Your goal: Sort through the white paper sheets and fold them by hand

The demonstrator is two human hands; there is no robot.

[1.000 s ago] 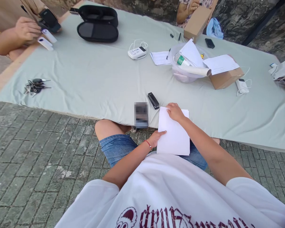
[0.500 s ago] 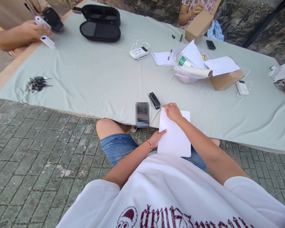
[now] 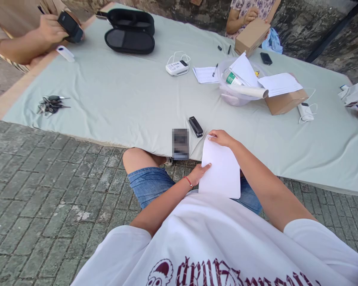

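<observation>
White sheets of paper (image 3: 220,171) rest over my lap at the table's near edge. My left hand (image 3: 199,172) grips their left side, thumb on top and fingers underneath. At the far left corner, my right hand (image 3: 222,138) pinches the paper, and that end curls up a little. A black stapler (image 3: 195,126) lies on the cloth just beyond the paper, apart from both hands. To its left is a blurred-out dark item (image 3: 180,143) by the table edge.
Farther back on the cloth (image 3: 122,91) are a plastic basin (image 3: 237,97) with papers and a roll, cardboard boxes (image 3: 286,101), a white device (image 3: 177,67), an open black case (image 3: 129,39) and keys (image 3: 51,105). Other people's hands (image 3: 50,29) show around the table.
My right hand has shifted slightly right and lifted the paper's far edge, which now curls. At the far left, another person's hand has moved from a white roll to a black device.
</observation>
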